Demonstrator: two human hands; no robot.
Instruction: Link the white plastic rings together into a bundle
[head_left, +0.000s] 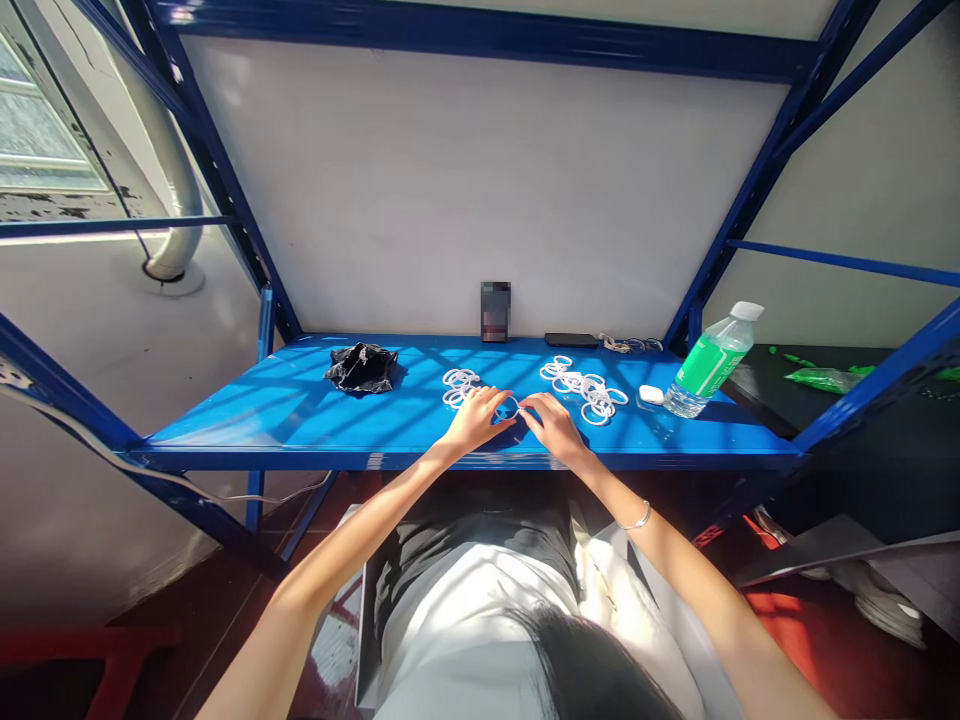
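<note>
Item: white ring, thin and small, held just above the front middle of the blue bench.
Left hand: fingertips pinching the ring's left side.
Right hand: fingertips pinching its right side; the two hands nearly touch.
Handling note: it is probably best kept low over the bench with an even two-sided pinch, so a slip drops it close by.
Nearby: left ring pile; right ring pile.
Further out: black plastic bag, water bottle, phone.
</note>
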